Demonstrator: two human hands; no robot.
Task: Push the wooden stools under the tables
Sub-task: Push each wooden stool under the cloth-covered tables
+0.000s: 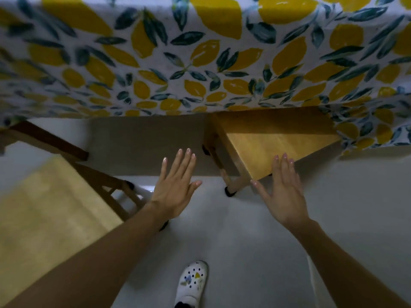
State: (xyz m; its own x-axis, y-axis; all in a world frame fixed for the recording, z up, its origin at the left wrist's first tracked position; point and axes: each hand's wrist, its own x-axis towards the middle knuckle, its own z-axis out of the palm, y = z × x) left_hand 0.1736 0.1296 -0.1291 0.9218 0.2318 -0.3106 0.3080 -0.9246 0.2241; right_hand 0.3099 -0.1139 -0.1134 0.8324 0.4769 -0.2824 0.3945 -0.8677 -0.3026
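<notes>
Two bare forearms without sleeves, left hand (pixel 175 187) and right hand (pixel 283 192) with glossy pale-pink nails. One foot in a white perforated clog (pixel 193 283) decorated with small coloured charms.
</notes>
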